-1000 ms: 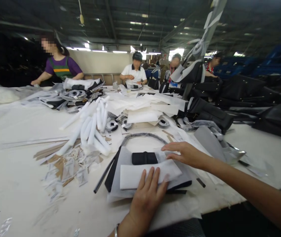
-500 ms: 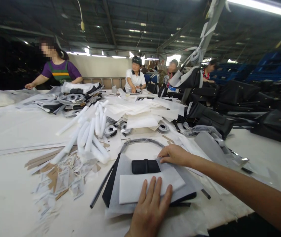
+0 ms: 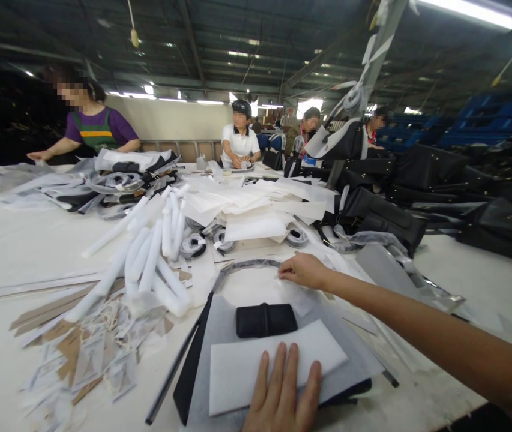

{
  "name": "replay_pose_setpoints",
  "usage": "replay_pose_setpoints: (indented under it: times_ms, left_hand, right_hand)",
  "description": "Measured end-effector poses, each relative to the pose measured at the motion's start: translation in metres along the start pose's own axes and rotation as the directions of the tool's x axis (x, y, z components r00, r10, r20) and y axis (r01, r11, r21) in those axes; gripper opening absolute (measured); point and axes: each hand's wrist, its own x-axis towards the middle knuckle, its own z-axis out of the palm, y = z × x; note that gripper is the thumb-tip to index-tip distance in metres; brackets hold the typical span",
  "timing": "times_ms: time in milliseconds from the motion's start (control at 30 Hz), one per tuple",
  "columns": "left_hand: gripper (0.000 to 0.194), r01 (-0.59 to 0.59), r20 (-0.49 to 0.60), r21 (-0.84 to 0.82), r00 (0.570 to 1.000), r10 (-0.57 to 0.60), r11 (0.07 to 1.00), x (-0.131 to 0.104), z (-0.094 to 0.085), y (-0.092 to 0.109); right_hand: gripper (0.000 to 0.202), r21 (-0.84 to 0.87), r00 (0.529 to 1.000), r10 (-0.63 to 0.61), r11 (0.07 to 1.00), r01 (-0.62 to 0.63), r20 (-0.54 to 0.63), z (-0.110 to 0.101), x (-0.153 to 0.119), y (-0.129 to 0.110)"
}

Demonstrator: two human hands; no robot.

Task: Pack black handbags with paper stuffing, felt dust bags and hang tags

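My left hand (image 3: 280,390) lies flat with spread fingers on a white foam sheet (image 3: 256,378). The foam rests on thin translucent paper (image 3: 222,324), spread over a black bag (image 3: 184,390). A black strap tab or closure piece (image 3: 245,321) shows just above the foam. Near the bag's plastic-wrapped handle (image 3: 249,264), my right hand (image 3: 303,271) is closed in a pinch on what looks like the upper edge of the thin paper; its fingertips partly hide the spot. Dark tubular strap ends (image 3: 165,384) stick out beside the bag.
White foam tubes (image 3: 150,258), cardboard strips (image 3: 53,306) and tags (image 3: 89,354) lie to the left. Paper sheets (image 3: 256,227) and coiled wrapped straps (image 3: 192,245) are beyond. Black bags (image 3: 373,216) pile up at right. Several co-workers, one in white (image 3: 240,141), are across the table.
My right hand has moved up from beside the black tab to the handle, and the thin paper there is lifted. My left hand stays on the foam. The view has shifted slightly.
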Motion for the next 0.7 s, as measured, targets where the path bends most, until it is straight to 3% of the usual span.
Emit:
replay_pose_setpoints:
  times_ms: [133,200,467,700]
  left_hand:
    - [0.035,0.140,-0.238,-0.043,0.960,-0.146,0.989,0.001,0.021,0.009]
    - [0.035,0.185,-0.296,-0.066,0.935,-0.196,0.981,0.002,0.029,0.013]
    - [0.028,0.243,-0.345,-0.096,0.902,-0.261,0.965,-0.002,0.043,0.021]
    - [0.031,0.240,-0.330,-0.084,0.909,-0.254,0.967,-0.003,0.042,0.022]
  right_hand:
    - [0.017,-0.035,1.000,0.005,0.999,-0.005,-0.015,0.006,0.012,0.004]
    - [0.018,-0.038,0.999,0.022,0.999,-0.023,-0.034,0.008,0.016,0.007]
    - [0.021,-0.025,0.984,0.095,0.995,-0.100,-0.152,0.014,0.027,0.019]
    - [0.016,0.027,0.961,0.014,1.000,-0.006,-0.278,0.018,0.023,0.014]
